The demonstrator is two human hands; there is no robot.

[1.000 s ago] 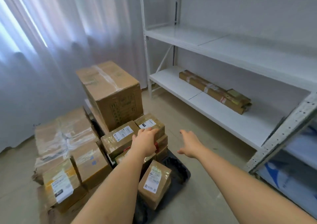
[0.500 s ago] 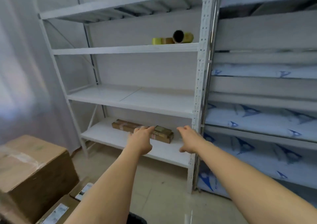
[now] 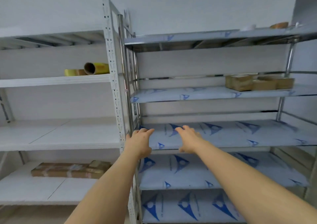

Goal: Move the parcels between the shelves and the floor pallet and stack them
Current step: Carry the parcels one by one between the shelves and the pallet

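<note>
Two shelving racks fill the wall, and both hands reach out empty toward the right one.

White rack (image 3: 56, 144) on the left holds a long flat parcel (image 3: 68, 170) on its low shelf, its long axis running left to right, below and to the left of the left hand (image 3: 139, 141). Metal rack (image 3: 223, 93) on the right carries small boxes (image 3: 257, 83) on an upper shelf, above and well to the right of the right hand (image 3: 188, 141). Both hands are open with fingers spread, holding nothing, over the bare middle shelf (image 3: 240, 134). The right hand looks nearer to the small boxes, the left hand to the long parcel; either pick calls for a clear change of reach.
</note>
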